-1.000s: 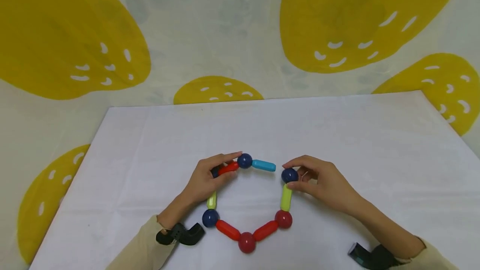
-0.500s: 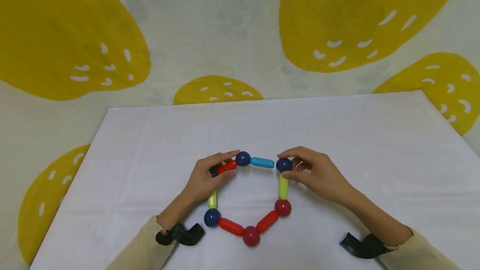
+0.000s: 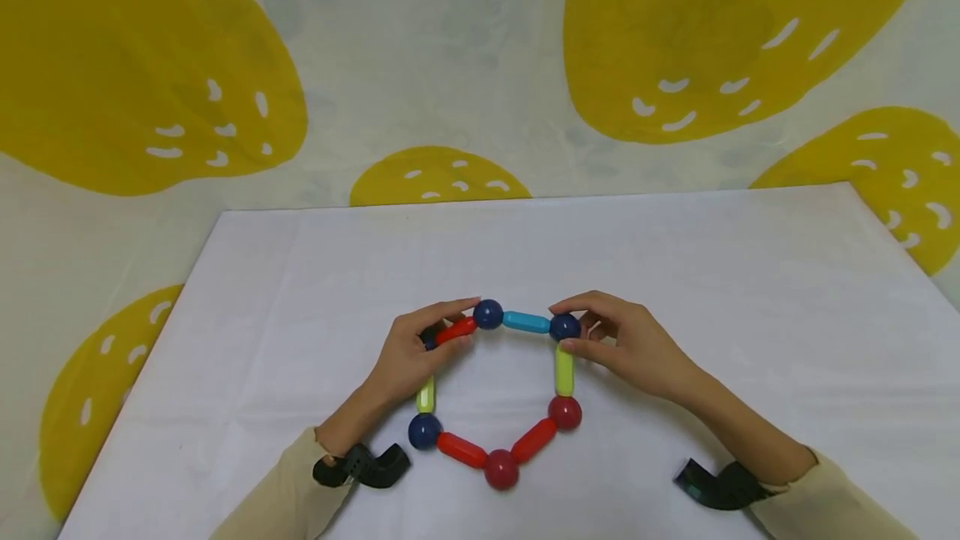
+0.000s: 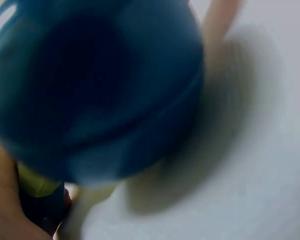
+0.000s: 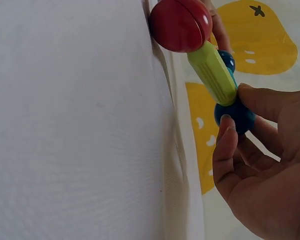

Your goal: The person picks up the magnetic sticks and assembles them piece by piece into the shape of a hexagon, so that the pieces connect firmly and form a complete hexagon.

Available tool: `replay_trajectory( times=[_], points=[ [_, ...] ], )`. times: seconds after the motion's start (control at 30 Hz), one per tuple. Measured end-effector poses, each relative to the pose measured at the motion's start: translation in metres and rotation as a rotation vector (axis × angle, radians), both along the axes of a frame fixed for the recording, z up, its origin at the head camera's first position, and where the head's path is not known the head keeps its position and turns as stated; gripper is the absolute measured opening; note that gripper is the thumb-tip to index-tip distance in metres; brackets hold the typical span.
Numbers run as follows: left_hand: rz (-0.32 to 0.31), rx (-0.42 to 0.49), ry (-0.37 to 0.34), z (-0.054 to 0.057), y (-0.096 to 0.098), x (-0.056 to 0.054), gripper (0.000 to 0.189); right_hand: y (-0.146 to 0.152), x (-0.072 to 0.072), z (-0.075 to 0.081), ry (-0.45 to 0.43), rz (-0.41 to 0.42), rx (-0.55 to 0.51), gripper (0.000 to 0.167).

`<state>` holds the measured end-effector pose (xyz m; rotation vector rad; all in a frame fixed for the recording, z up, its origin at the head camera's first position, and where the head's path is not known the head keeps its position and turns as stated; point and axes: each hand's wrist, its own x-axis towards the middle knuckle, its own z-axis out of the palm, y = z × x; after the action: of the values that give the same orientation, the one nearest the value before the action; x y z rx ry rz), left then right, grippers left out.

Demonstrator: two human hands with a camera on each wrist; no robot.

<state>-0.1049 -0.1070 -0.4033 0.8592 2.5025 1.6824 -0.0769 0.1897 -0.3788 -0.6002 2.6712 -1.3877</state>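
A closed ring of toy building balls and rods (image 3: 533,441) lies over the white table. In the head view my left hand (image 3: 405,357) grips its upper left, thumb and fingers around a red rod (image 3: 457,330) and a mostly covered dark blue ball. The index fingertip reaches the top blue ball (image 3: 488,314). With thumb and fingers, my right hand (image 3: 637,350) pinches the blue ball (image 5: 235,117) at the upper right. That ball joins a light blue rod (image 3: 527,322) and a yellow-green rod (image 5: 213,74). A red ball (image 5: 181,25) sits at the yellow-green rod's other end. One blue ball (image 4: 97,90) fills much of the left wrist view.
The white-covered table (image 3: 300,273) has its back edge against a pale cloth (image 3: 450,65) printed with yellow shapes. Both wrists wear black camera mounts; the right one (image 3: 720,486) stands close over the tabletop.
My right hand has moved left and slightly away from me with its blue ball, closing the gap to the light blue rod. The ring's bottom red ball has shifted slightly; my left hand has barely moved.
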Motion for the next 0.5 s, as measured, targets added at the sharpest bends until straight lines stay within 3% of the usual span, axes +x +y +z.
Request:
replay_trajectory(
  times=[0.1, 0.2, 0.33, 0.5],
  points=[
    [0.018, -0.045, -0.048, 0.003, 0.002, -0.003, 0.043, 0.002, -0.001, -0.002, 0.006, 0.009, 0.011, 0.040],
    [0.013, -0.136, -0.118, -0.002, 0.001, -0.011, 0.045, 0.003, -0.001, -0.006, -0.001, 0.012, 0.020, 0.040],
    [-0.075, -0.278, -0.159, 0.004, 0.005, -0.026, 0.046, 0.006, 0.001, -0.008, 0.004, 0.009, 0.028, 0.040],
    [-0.189, -0.417, -0.146, 0.019, 0.020, -0.049, 0.044, 0.010, 0.002, -0.006, 0.030, 0.001, 0.047, 0.041]
  ],
)
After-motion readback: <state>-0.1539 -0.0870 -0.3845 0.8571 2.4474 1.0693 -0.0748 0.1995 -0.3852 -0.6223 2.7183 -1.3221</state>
